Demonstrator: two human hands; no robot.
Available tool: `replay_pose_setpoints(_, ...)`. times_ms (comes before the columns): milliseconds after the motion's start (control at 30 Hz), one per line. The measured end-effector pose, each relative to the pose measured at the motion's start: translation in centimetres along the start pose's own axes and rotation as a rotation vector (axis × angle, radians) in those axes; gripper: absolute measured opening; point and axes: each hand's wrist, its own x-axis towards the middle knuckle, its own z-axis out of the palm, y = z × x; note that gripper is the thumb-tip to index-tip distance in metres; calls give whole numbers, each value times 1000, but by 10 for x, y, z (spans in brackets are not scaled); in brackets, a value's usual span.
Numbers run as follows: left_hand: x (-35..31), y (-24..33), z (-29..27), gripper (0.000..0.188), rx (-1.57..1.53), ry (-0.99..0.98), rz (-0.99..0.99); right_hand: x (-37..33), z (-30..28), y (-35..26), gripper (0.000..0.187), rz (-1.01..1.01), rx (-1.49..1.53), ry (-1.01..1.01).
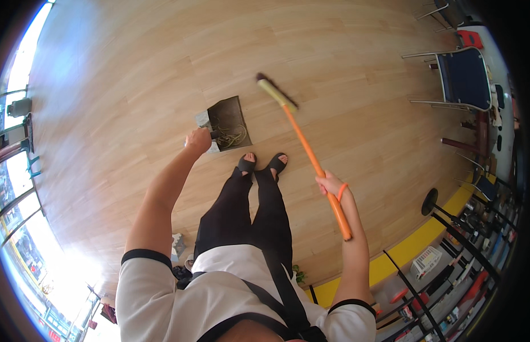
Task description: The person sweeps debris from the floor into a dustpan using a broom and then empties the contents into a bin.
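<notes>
My left hand grips the handle of a dark dustpan that rests on the wooden floor, with yellowish debris lying inside it. My right hand is closed around the orange handle of a broom. The broom's head, with dark bristles, sits on the floor just right of the dustpan's far edge. My feet in dark sandals stand just behind the dustpan.
A blue chair with a metal frame stands at the far right, with a red seat beyond it. Black railings and a yellow floor strip run along the lower right. Bright windows line the left.
</notes>
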Motion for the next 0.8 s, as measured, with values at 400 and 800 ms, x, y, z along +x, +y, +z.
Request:
replay_pose_setpoints(400, -32, -67, 4, 20, -47, -13, -146, 60, 161, 19, 27, 128, -239, -188)
replay_pose_setpoints(800, -53, -85, 30, 18, -179, 91, -220, -58, 106, 46, 17, 52, 282, -61)
